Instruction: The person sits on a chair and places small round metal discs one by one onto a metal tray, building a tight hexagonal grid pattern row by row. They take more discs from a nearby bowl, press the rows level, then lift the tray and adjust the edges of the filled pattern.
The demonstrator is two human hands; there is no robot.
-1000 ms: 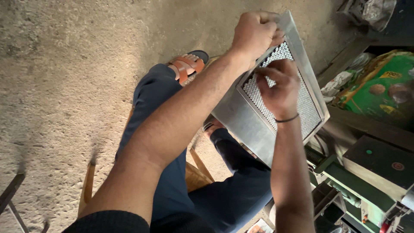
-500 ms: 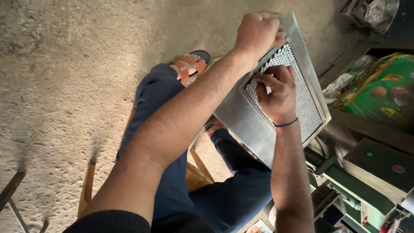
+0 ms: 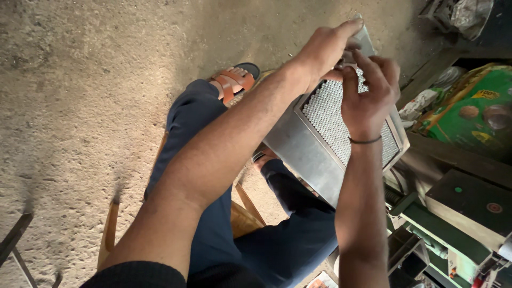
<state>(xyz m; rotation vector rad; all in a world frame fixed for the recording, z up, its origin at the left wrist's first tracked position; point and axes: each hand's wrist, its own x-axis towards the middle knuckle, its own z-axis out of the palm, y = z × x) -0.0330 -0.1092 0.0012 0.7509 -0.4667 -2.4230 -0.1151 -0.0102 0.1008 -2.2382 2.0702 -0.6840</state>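
Observation:
A grey metal box (image 3: 304,152) with a white perforated mesh face (image 3: 333,114) rests tilted on my lap. My left hand (image 3: 322,48) grips its far top corner, fingers curled over the rim. My right hand (image 3: 368,90) is over the upper part of the mesh, fingertips pinching near the same corner beside the left hand. A thin dark band circles my right wrist. What the fingertips pinch is hidden.
I sit on a wooden stool (image 3: 242,213) in dark blue trousers, an orange sandal (image 3: 234,82) on the dusty concrete floor (image 3: 80,96). At right lie a green printed bag (image 3: 469,106) and green-and-grey machines (image 3: 458,213). A metal stand leg (image 3: 16,240) is at lower left.
My right hand has slid up the mesh from its middle to the top corner, meeting the left hand. The left hand's fingers have stretched out over the rim.

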